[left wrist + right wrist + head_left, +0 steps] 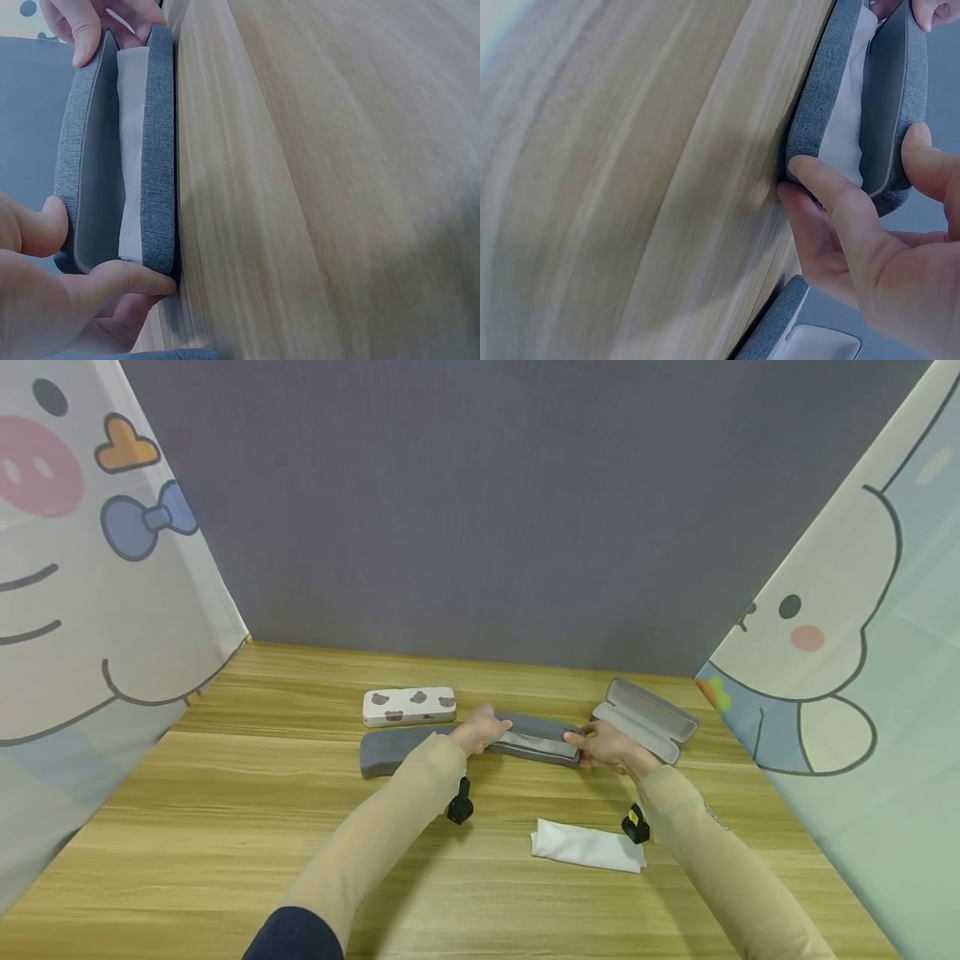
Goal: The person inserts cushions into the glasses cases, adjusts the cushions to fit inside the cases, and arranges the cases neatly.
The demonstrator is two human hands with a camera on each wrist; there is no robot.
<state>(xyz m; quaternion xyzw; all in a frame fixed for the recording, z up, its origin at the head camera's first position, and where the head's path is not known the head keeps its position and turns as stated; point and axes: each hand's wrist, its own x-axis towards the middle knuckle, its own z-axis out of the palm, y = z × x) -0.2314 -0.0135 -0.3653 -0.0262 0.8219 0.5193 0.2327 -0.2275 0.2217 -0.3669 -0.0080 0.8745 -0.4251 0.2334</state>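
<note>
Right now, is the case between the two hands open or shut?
The grey case is partly open: both wrist views show a gap between its lid and base, with pale cloth visible inside.

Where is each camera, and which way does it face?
Head: worn there, facing forward and down over the wooden table; cream sleeves, left hand, right hand show.
Left wrist: worn there, facing the long grey fabric case; left hand near, right beyond.
Right wrist: worn there, facing the same case; right hand near, left beyond.
Wrist views share that case and pale cloth inside.
</note>
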